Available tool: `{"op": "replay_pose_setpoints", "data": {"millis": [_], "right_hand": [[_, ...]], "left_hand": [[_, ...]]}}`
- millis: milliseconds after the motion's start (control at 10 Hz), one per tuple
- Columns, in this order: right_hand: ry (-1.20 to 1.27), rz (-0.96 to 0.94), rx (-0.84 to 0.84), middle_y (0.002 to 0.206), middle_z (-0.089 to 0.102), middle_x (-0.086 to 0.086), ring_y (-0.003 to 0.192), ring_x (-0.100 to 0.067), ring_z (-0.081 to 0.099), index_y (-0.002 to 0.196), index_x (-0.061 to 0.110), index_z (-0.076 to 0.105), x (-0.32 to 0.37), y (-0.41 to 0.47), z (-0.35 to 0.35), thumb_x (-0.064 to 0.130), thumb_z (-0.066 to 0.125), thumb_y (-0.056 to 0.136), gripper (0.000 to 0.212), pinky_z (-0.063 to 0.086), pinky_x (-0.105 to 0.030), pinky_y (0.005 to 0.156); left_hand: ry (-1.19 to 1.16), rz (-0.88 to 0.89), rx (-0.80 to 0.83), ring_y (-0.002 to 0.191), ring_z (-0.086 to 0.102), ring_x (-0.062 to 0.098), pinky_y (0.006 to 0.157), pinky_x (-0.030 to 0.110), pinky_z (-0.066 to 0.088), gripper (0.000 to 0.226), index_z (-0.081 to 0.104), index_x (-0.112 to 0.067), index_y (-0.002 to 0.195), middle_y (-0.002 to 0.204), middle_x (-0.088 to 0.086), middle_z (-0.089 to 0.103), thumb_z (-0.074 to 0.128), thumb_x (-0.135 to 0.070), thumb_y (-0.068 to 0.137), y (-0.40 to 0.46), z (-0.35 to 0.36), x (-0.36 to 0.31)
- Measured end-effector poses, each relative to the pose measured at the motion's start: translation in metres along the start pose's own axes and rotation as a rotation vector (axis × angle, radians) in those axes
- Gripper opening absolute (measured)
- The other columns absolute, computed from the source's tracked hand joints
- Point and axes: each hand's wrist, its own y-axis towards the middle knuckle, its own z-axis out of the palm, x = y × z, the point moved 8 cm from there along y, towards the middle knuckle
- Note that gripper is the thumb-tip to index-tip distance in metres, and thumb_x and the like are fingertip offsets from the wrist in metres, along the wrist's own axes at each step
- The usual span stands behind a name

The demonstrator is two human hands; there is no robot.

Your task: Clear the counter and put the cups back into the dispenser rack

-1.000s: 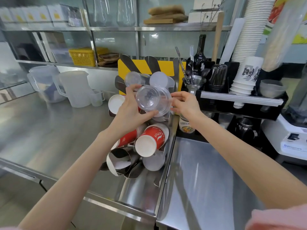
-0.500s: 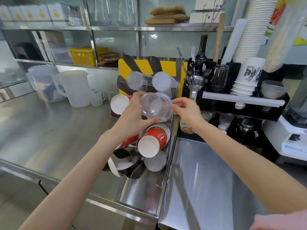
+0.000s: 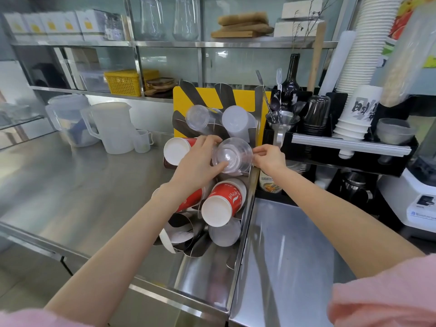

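Clear cup stack (image 3: 232, 155) pushed lower into dispenser rack (image 3: 247, 208) right-edge slot since earlier; left hand (image 3: 198, 161), right hand (image 3: 269, 158) both grasping it; seating nearly done.

"TUSI" on dark bottle (image 3: 288, 90)

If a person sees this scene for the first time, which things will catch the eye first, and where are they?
First, the two hands in the middle: the left hand and the right hand hold a clear plastic cup at the metal dispenser rack. Just below them, a red paper cup juts from the rack with its white bottom toward the camera. At upper right, a tall stack of white cups rises beside the black organizer.
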Motion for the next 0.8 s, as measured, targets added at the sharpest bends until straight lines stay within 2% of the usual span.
{"op": "replay_pose_setpoints", "data": {"millis": [200,300,500,600,700,800], "right_hand": [[-0.08,0.001,0.125,0.133,0.052,-0.013,0.124,-0.026,0.046,0.128,0.008,0.046,0.002,-0.009,0.008,0.022,0.046,0.092,0.039,0.037,-0.036,0.103],[-0.078,-0.028,0.202,0.139,0.047,-0.012,0.129,-0.026,0.041,0.131,0.01,0.043,0.002,-0.015,0.014,0.027,0.038,0.095,0.04,0.033,-0.036,0.105],[-0.067,-0.036,0.249,0.143,0.042,-0.012,0.133,-0.026,0.035,0.134,0.012,0.039,0.003,-0.024,0.013,0.033,0.034,0.096,0.044,0.029,-0.038,0.109],[-0.094,-0.041,0.289,0.145,0.04,-0.01,0.134,-0.025,0.034,0.135,0.013,0.037,0.004,-0.028,0.012,0.035,0.035,0.095,0.045,0.028,-0.037,0.109],[-0.25,-0.012,0.407,0.15,0.031,-0.008,0.138,-0.024,0.028,0.139,0.013,0.029,-0.002,-0.03,0.006,0.041,0.035,0.094,0.054,0.023,-0.037,0.112],[-0.356,0.004,0.407,0.152,0.025,-0.009,0.14,-0.025,0.023,0.141,0.011,0.024,-0.002,-0.034,-0.009,0.044,0.033,0.094,0.058,0.02,-0.037,0.114]], "left_hand": [[0.034,-0.043,0.011,0.117,0.051,0.025,0.097,0.034,0.042,0.043,0.042,-0.012,0.127,0.13,0.011,0.053,0.055,-0.024,0.087,0.006,0.016,-0.001],[0.027,-0.06,0.024,0.116,0.053,0.026,0.096,0.035,0.042,0.044,0.043,-0.01,0.128,0.13,0.013,0.054,0.053,-0.026,0.088,0.012,0.019,-0.002],[0.038,-0.071,0.112,0.118,0.052,0.029,0.097,0.039,0.042,0.045,0.042,-0.009,0.13,0.132,0.015,0.054,0.047,-0.029,0.09,0.015,0.015,-0.006],[0.076,-0.059,0.157,0.123,0.048,0.029,0.1,0.04,0.04,0.047,0.039,-0.009,0.132,0.136,0.015,0.05,0.045,-0.029,0.091,0.014,0.016,-0.008],[0.187,0.026,0.081,0.131,0.039,0.03,0.104,0.043,0.036,0.05,0.033,-0.009,0.136,0.145,0.013,0.037,0.044,-0.028,0.091,0.016,0.008,-0.021],[0.275,0.07,0.004,0.136,0.03,0.032,0.107,0.047,0.03,0.052,0.028,-0.01,0.138,0.15,0.014,0.028,0.043,-0.028,0.091,0.021,-0.001,-0.035]]}}
